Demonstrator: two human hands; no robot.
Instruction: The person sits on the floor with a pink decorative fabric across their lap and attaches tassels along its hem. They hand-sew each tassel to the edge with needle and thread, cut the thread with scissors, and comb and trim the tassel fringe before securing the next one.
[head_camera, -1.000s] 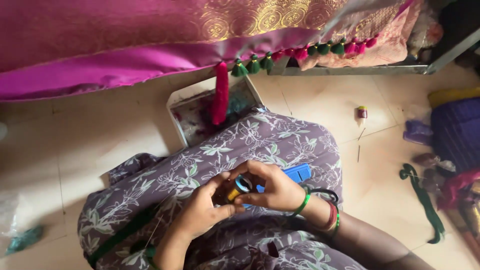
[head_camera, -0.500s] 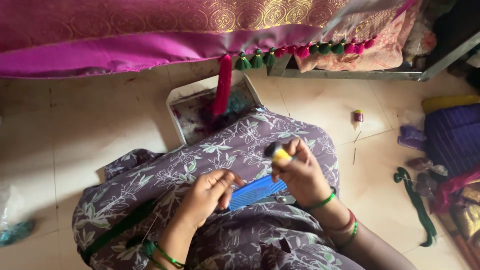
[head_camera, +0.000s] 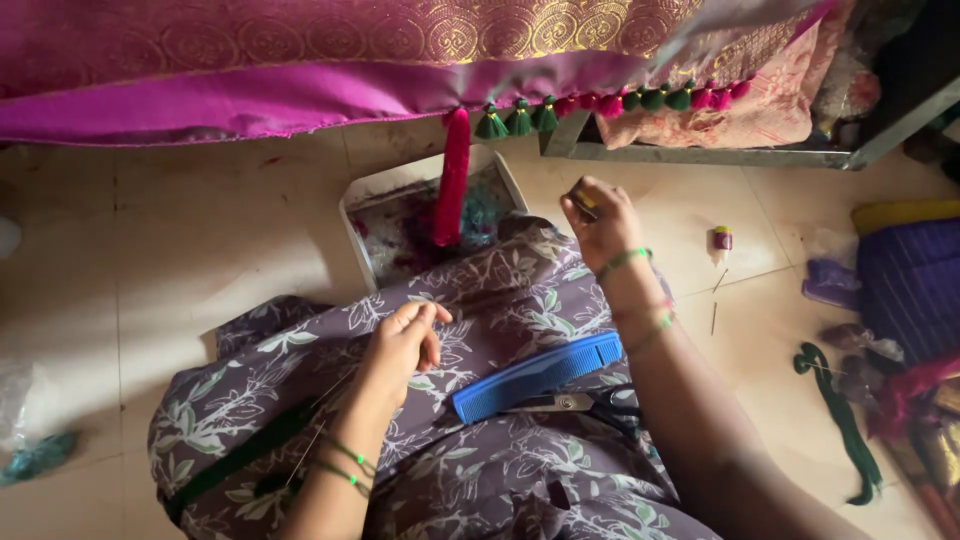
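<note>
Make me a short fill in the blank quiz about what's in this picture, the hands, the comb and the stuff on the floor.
1. The comb lying on the lap is ____ in colour.
2. Both wrists wear ____ bangles.
3. The long tassel hanging from the cloth edge over the tray is ____.
4. The right hand is raised, while the left hand rests on the ____.

Missing words: blue; green; red; lap
</note>
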